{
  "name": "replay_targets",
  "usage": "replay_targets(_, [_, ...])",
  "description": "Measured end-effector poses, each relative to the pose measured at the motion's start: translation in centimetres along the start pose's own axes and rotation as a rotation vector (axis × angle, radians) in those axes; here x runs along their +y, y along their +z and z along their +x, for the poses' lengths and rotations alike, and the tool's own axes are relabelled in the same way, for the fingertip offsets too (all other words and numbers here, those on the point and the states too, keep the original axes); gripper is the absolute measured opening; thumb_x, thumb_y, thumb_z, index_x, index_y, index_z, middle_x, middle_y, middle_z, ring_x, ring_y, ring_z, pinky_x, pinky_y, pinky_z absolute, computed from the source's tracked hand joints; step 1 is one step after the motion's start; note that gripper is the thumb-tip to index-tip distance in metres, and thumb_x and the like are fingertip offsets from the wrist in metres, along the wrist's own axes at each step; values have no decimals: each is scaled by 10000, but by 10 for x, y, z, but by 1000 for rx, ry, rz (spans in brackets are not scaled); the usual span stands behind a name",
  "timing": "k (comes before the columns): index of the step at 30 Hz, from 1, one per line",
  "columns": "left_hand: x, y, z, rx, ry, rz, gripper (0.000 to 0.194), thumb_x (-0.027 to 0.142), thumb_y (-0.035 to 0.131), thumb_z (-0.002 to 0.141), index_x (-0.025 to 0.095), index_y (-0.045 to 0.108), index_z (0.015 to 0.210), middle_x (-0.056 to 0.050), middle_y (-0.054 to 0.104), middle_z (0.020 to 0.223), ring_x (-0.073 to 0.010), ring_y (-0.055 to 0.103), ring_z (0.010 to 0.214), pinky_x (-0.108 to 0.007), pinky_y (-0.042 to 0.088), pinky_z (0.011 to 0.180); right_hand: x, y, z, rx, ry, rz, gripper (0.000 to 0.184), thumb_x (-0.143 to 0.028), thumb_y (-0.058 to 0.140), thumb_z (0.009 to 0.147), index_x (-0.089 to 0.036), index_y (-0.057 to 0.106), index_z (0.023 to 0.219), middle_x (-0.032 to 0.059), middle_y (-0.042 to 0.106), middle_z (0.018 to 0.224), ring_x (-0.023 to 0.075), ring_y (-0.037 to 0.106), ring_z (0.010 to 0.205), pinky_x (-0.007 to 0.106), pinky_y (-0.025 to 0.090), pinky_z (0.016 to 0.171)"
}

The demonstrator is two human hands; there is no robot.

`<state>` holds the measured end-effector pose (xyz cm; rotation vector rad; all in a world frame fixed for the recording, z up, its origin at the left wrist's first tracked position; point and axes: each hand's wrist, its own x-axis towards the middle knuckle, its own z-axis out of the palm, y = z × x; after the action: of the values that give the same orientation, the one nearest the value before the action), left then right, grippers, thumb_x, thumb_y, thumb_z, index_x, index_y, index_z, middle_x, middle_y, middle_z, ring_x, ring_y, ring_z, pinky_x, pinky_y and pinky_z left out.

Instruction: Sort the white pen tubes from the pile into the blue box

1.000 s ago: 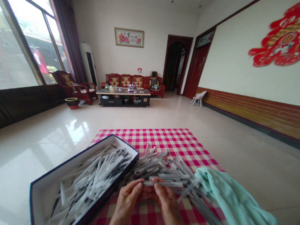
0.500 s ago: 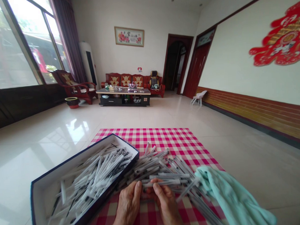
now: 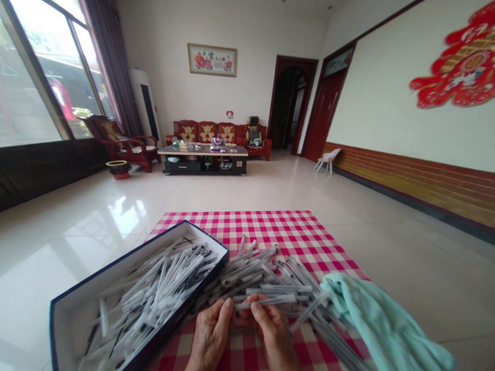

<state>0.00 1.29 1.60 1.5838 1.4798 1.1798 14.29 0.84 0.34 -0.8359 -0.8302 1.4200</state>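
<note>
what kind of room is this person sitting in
Most likely a living room in a home: along the far wall stands a red wooden sofa with patterned cushions, a low coffee table in front of it, and a framed flower picture hangs above.

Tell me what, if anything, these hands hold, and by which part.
A pale pen-like tube: the right hand pinches it left of its middle. The left hand is at its left end; whether it grips there is unclear.
</note>
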Motion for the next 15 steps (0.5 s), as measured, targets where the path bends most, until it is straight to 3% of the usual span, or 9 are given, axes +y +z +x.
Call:
replay_targets(7, [7,-7,-1,-35,50,-68,300,404,489,849,154,652,825,10,566,608,-130,497,564,-193,379,529,1,-1,0,5,-17,11,161,-340,658,802,-222,683,909,23,699,784,212,652,746,350,539,697])
replay_targets(15, [-2,-1,1,-2,34,-16,451,454,423,881,168,476,535,42,410,485,-91,381,473,-190,291,463,-3,2,-2,14,-10,-19,185,-350,679,781,-208,690,898,36,702,782,207,649,727,330,531,679])
